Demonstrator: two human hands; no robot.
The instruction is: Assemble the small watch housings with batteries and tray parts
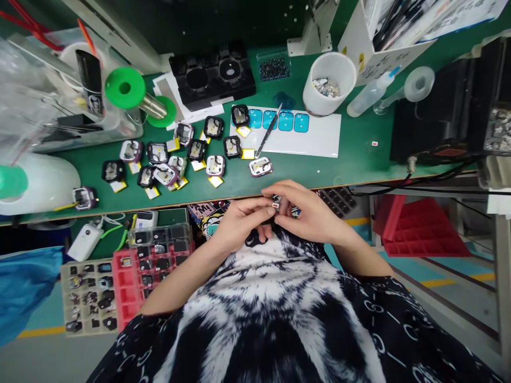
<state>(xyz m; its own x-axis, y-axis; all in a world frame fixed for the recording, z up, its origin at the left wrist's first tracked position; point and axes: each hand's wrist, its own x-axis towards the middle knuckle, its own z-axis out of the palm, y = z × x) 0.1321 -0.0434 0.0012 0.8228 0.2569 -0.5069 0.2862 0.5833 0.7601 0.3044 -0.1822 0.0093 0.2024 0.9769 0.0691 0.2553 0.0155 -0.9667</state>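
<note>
My left hand (248,222) and my right hand (304,208) meet in front of the bench's edge, above my lap. Between their fingertips shows a small white piece with a red mark (275,205). The thumb and forefinger of my left hand are closed at it, and its lower fingers curl by a black part (253,239), mostly hidden. My right hand's fingers are bent round, and what they grip is hidden. Just beyond lies an open watch case with a purple rim (261,167). Tweezers (268,130) rest on a white sheet (319,139) with blue stickers (285,121).
Several open watch cases with yellow-edged batteries (157,153) spread over the left bench. Behind stand a solder spool (125,88), a black tray (211,74), a white cup (330,85) and a squeeze bottle (369,94). Compartment boxes (126,287) sit below left; a red tray (423,234) is below right.
</note>
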